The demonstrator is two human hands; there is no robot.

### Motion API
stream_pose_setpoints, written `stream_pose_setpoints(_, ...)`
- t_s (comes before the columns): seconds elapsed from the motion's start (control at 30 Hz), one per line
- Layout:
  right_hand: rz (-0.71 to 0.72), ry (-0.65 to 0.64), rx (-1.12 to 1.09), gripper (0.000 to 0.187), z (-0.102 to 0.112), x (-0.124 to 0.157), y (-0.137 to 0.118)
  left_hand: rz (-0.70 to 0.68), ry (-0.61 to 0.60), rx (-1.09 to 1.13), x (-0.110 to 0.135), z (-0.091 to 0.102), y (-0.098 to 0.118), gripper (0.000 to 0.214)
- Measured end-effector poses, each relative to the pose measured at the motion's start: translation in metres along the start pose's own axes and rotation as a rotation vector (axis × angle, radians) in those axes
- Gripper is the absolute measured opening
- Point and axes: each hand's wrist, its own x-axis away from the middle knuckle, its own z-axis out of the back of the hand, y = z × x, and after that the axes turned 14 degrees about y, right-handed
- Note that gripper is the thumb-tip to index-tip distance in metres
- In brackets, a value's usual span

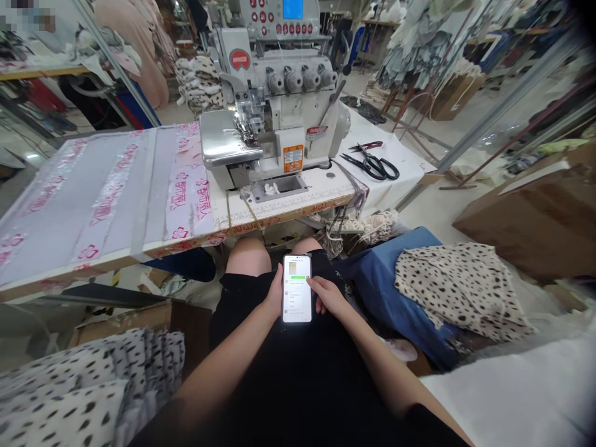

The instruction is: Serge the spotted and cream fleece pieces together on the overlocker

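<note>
- One phone (297,288): flat, glossy rectangle with the screen lit, held upright over the black-clothed lap, near centre.
- Left hand (275,290): curled closed round the phone's left edge, gripping it.
- Right hand (327,294): half open, fingers loosely bent, tips touching the phone's right edge.
- One sewing machine (279,105): cream hard casing and shiny steel plate, on the far bench (93,192), which is wrapped in printed tape.
- One pair of black scissors (375,164) at far right.
- Two heaps of soft spotted cloth: right (460,285) and near left (69,385).
</note>
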Motion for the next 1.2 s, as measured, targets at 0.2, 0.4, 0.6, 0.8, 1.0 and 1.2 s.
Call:
stream_pose_setpoints(0.2,0.000,0.002,-0.033,0.036,0.0004,0.0010,-0.0001,-0.001,-0.005,0.005,0.0029,-0.0032,0.0005,0.072)
stream_pose_setpoints(0.4,-0.013,0.010,-0.058,0.038,-0.0001,-0.0009,0.0025,0.007,-0.018,0.007,0.0036,-0.0050,0.0005,0.076)
stream_pose_setpoints(0.6,-0.022,0.010,-0.062,0.037,0.0002,-0.0024,0.0038,0.021,-0.018,0.007,0.0034,-0.0041,0.0004,0.078)
stream_pose_setpoints(0.8,-0.019,0.017,-0.060,0.038,-0.0001,-0.0023,0.0045,0.015,-0.007,0.005,0.0051,-0.0069,0.0010,0.078)
stream_pose_setpoints(1.0,-0.023,0.016,-0.056,0.037,-0.0003,-0.0022,0.0033,-0.007,-0.007,0.003,0.0056,-0.0072,0.0009,0.075)
stream_pose_setpoints(1.2,-0.020,0.018,-0.059,0.034,-0.0001,0.0001,-0.0001,-0.001,-0.009,-0.006,0.0040,-0.0046,0.0007,0.077)
